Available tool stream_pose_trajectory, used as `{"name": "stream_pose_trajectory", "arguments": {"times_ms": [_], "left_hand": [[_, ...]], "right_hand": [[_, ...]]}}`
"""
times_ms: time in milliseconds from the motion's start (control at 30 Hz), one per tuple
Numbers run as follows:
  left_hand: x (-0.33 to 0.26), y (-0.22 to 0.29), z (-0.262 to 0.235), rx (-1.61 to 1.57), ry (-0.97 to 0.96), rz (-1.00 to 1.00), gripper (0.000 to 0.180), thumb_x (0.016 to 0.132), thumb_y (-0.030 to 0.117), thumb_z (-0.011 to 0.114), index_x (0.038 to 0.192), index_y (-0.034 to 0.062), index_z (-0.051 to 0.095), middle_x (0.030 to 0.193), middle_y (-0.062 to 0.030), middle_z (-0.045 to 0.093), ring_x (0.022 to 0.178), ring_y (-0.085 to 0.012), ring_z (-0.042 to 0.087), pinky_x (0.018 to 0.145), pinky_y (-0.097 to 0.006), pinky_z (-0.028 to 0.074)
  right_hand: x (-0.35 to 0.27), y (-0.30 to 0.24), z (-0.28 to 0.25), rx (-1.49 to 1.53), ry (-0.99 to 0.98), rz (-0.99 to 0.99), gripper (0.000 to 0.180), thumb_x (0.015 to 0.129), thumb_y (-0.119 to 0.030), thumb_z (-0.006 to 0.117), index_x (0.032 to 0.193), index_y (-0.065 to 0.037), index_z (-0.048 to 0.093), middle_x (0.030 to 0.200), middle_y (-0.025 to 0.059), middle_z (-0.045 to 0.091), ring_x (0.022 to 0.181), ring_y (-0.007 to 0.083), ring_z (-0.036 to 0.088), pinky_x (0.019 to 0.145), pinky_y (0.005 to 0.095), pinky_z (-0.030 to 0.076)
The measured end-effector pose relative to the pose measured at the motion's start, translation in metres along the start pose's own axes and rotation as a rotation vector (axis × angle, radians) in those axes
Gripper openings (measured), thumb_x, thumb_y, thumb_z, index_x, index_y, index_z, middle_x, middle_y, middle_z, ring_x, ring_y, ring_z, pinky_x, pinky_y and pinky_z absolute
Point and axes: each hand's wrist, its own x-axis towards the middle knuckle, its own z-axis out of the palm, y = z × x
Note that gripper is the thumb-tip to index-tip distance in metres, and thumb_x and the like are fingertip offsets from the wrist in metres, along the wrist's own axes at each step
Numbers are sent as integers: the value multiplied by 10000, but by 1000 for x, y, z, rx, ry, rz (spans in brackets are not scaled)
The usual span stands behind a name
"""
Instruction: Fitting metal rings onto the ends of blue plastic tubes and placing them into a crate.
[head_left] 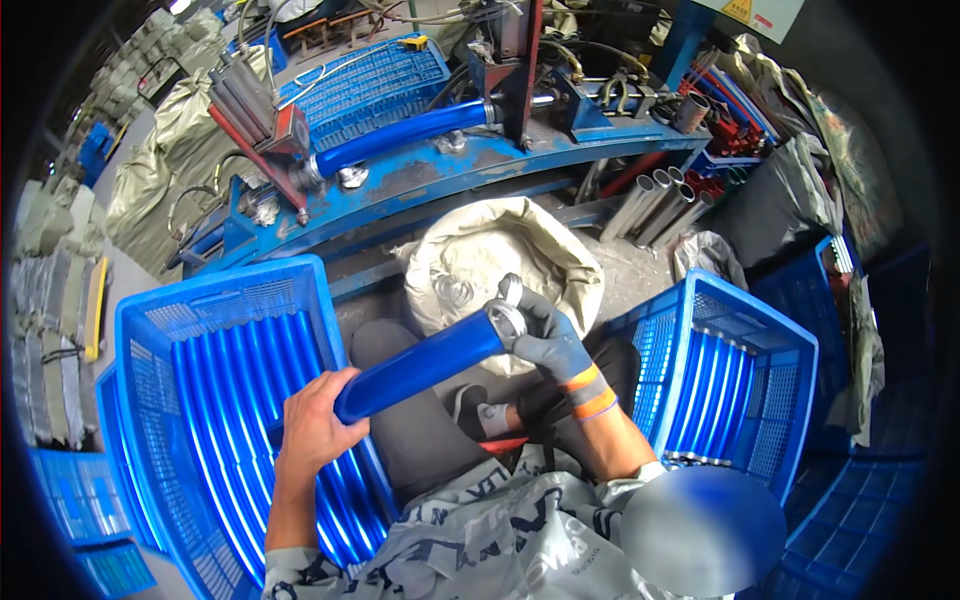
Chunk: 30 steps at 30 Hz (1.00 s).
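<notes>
A shiny blue tube (430, 367) lies slanted across my lap, its far right end raised. My bare left hand (318, 420) is wrapped round its lower left end. At the other end sits a silver metal ring fitting (508, 322). My right hand (555, 345), in a grey glove with an orange-striped cuff, is closed beside that end and pinches a small silver ring (512, 289) just above it. Some of the right fingers lie against the fitted end, partly hidden. Beyond my hands stands an open cream sack (440, 235) with silver ring-shaped parts inside.
A blue crate (325, 290) of blue tubes stands at my left, another crate (690, 300) of tubes with silver ends at my right. Ahead, a blue machine bench (400, 190) carries a clamped blue tube (400, 138). Bare metal tubes (650, 205) lean beneath its right side.
</notes>
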Motion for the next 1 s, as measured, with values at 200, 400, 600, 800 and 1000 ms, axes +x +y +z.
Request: {"name": "stream_pose_trajectory", "arguments": {"times_ms": [200, 400, 600, 800, 1000], "left_hand": [[9, 10, -7, 22, 69, 14, 532, 736, 129, 881, 1258, 84, 787, 1051, -141, 789, 1002, -390, 788, 871, -487, 628], [16, 26, -18, 88, 41, 20, 544, 724, 115, 873, 1261, 103, 790, 1022, -132, 774, 985, -385, 777, 865, -481, 621], [22, 34, -23, 111, 1, 54, 563, 706, 112, 872, 1263, 107, 785, 1017, -126, 765, 984, -385, 771, 866, -493, 617], [24, 35, -23, 173, -34, 61, 586, 692, 117, 876, 1270, 108, 780, 1005, -125, 757, 971, -385, 766, 867, -493, 615], [20, 29, -19, 164, -51, 52, 592, 691, 117, 880, 1274, 107, 781, 1013, -129, 761, 975, -387, 768, 885, -491, 617]], "right_hand": [[-13, -43, 7, -547, -2, -39, 1060, 798, -44, 1025, 1718, 21, 501, 1490, 48, 692, 1361, 137, 636, 1187, 337, 504], [-22, -63, 9, -644, -129, -28, 1142, 821, -69, 1035, 1765, 44, 402, 1586, 108, 659, 1431, 168, 621, 1257, 356, 475], [-25, -28, -11, -182, -63, -81, 1204, 808, 25, 996, 1804, -12, 320, 1546, 131, 679, 1373, 229, 699, 1216, 405, 538], [-16, -1, -16, 156, -50, -156, 1165, 800, 103, 937, 1793, -70, 351, 1539, 173, 679, 1341, 269, 740, 1128, 423, 623], [-15, -13, -3, -40, 48, -31, 967, 874, 94, 880, 1735, -5, 451, 1523, 163, 694, 1310, 220, 740, 1093, 367, 625]]}}
